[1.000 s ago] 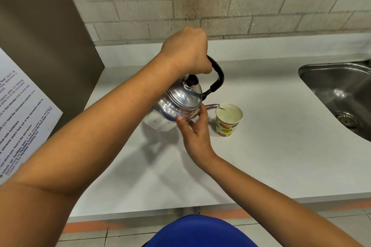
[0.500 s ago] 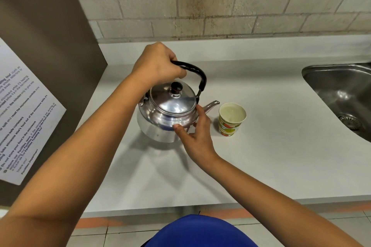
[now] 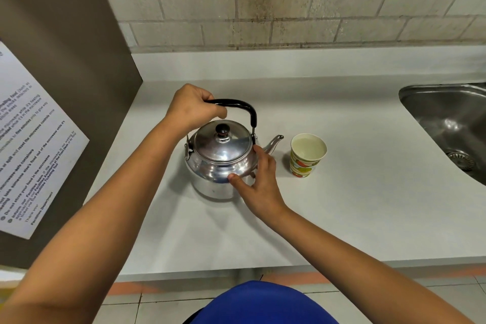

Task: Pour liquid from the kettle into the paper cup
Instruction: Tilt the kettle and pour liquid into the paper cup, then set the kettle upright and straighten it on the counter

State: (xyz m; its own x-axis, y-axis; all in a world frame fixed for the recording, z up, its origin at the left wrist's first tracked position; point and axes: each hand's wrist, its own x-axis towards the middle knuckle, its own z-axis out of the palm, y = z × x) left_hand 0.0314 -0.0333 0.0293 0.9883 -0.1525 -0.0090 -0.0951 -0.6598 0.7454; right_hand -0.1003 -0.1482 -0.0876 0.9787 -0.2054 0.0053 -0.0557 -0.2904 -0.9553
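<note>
Both my hands steady the upright kettle (image 3: 223, 158) on the surface (image 3: 355, 205); left hand (image 3: 194, 108) curls round its handle; right hand (image 3: 259, 181) spreads against its side; paper cup (image 3: 307, 154) stands filled beside the spout.

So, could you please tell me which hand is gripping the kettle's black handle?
The left hand; the right hand only rests against the kettle body.
</note>
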